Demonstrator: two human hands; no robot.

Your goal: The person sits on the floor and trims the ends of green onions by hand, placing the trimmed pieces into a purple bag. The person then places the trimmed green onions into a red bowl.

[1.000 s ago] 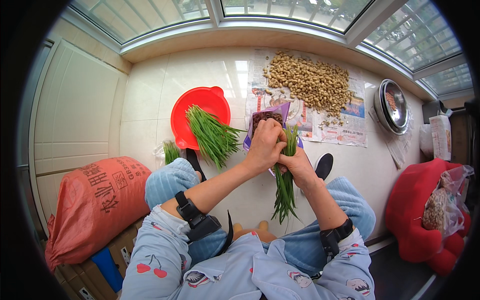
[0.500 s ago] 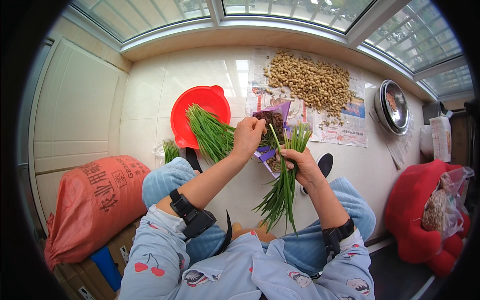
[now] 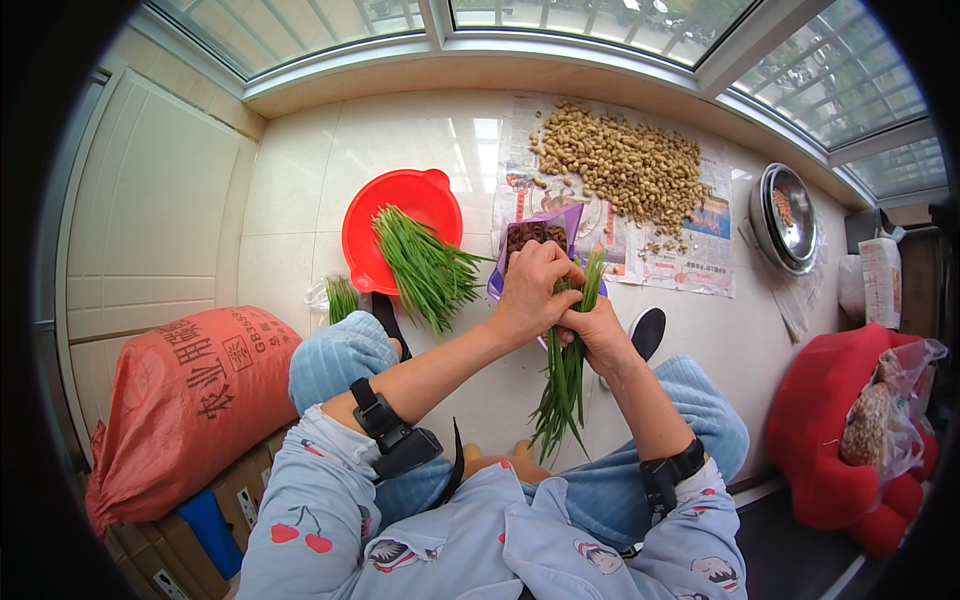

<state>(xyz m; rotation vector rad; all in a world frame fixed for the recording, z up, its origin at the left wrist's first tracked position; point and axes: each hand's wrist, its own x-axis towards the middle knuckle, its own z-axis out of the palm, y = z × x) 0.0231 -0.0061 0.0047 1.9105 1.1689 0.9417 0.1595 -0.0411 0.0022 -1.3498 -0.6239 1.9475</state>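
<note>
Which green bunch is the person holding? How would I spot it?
Find the big pile of peanuts on the newspaper under the window. Just below it, the left hand and right hand meet around one bunch of green chives. It hangs down between the knees, unlike the bunch lying across the red bowl.

A single view comes from a wide fisheye camera worn on the person's head, looking steeply down over the chest and knees to the tiled floor. Straight edges, such as the window frame at the top, bow toward the dark round rim. The grip, where the left hand (image 3: 530, 290) and right hand (image 3: 592, 330) meet on a bunch of green stalks (image 3: 565, 385), sits close below the lens, just right of the picture's middle. No second view shares the scene.
</note>
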